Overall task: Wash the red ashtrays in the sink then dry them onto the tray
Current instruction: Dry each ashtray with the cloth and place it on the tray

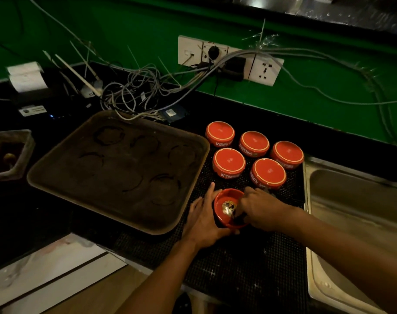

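Observation:
One red ashtray (224,213) stands upright on the black rubber mat (238,268), with a gold emblem on its inner floor. My left hand (204,220) grips its left wall and near rim. My right hand (261,209) lies over its right rim with fingers curled down inside; whether they hold anything is hidden. Several more red ashtrays (268,173) sit upside down on the mat behind. The brown tray (57,175) lies to the left, with dark ring marks on it. The steel sink (351,196) is at the right.
A tangle of cables (134,96) and a wall socket strip (229,60) lie behind the tray against the green wall. A small receipt printer (27,80) stands at the far left. A clear container (9,152) sits left of the tray.

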